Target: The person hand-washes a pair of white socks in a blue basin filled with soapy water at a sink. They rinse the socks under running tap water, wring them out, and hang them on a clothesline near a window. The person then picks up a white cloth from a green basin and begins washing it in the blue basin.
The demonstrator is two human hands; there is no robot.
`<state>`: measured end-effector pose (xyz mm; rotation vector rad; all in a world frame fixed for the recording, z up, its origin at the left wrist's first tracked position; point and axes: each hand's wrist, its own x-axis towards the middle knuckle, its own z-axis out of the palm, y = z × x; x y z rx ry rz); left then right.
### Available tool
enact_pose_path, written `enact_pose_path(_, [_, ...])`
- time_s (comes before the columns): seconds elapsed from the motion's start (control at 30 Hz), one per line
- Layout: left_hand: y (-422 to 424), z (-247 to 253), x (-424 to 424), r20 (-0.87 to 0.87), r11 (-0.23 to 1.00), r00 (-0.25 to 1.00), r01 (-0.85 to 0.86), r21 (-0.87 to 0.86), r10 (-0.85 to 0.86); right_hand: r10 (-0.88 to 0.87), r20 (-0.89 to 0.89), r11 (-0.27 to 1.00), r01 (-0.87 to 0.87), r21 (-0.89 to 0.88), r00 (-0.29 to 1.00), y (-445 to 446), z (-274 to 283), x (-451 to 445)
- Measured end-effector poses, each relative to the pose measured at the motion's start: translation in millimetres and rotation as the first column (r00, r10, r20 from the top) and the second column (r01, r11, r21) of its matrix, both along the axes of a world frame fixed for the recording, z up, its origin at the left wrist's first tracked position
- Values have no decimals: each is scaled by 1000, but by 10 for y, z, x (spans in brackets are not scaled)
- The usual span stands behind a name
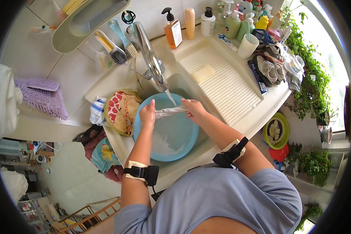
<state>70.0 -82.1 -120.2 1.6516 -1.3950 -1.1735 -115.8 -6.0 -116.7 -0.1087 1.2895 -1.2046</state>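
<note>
Between my two fists a twisted, pale wet cloth (171,110) is stretched above a light-blue plastic basin (195,133). My left hand (148,115) grips one end near the basin's left side. The other end is in my right hand (194,109), by the right rim. From the chrome faucet (152,60) a stream of water (171,98) runs down just behind the cloth. Cloudy water (172,134) with some white suds fills part of the basin, which sits in the sink (180,80).
Right of the sink is a ribbed washboard (231,87) with a pale soap bar (203,73). Pump bottles (173,29), a white cup (248,46) and small shoes (267,70) line the counter. A giraffe-patterned cloth item (122,112) lies left of the basin; brushes (117,54) hang behind.
</note>
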Motion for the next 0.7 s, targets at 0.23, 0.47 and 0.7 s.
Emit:
enact_pose_path(0.23, [215,718,97,-365,999,930,34,-16,-38,5,-209,996,13,84,978,-35,-293,10])
enact_pose_path(0.47, [301,838,-68,-489,969,865,-12,-249,-114,204,-378,977,-165,133,903,-148,-389,98])
enact_pose_path(0.7, [298,826,-275,-493,962,848,263,71,-195,166,-328,775,-329,-540,930,-13,131,219])
